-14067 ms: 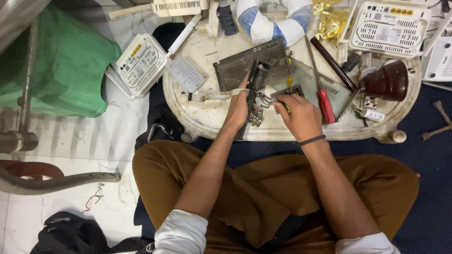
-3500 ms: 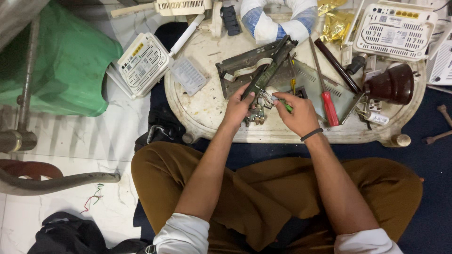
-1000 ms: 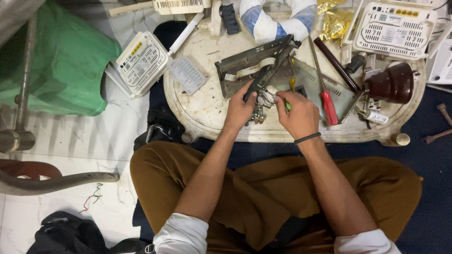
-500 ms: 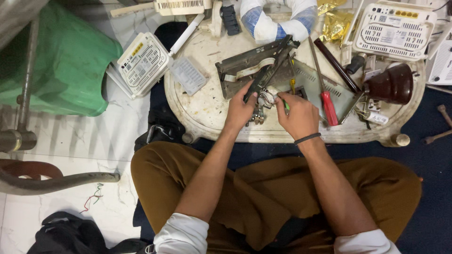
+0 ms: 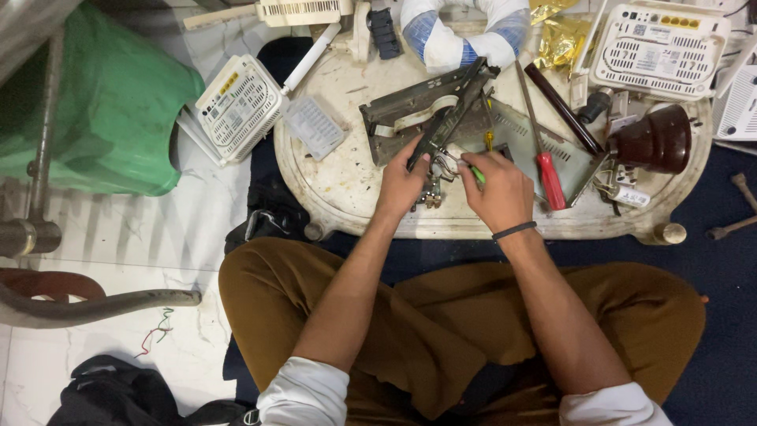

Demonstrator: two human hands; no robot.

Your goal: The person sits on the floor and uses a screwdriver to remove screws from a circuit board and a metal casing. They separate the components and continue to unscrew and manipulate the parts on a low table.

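I sit cross-legged at a low round white table (image 5: pixel 331 189). My left hand (image 5: pixel 402 177) grips a long dark metal bracket assembly (image 5: pixel 453 118) near its lower end, holding it slanted over the table. My right hand (image 5: pixel 498 185) is closed on a green-handled screwdriver (image 5: pixel 476 173), whose tip is at a small metal part between the two hands. A dark flat metal chassis (image 5: pixel 394 106) lies under the bracket.
A red-handled screwdriver (image 5: pixel 550 177), a dark rod (image 5: pixel 564 110) and a brown ceramic cup (image 5: pixel 654 140) lie right of my hands. White router boxes (image 5: pixel 236 106) (image 5: pixel 658 47) flank the table. A green bag (image 5: pixel 102 102) and metal pipes (image 5: pixel 35 158) are left.
Since the oldest frame the bracket has swung from upright to slanted up-right. Over the last second both hands stay almost still at the small part.
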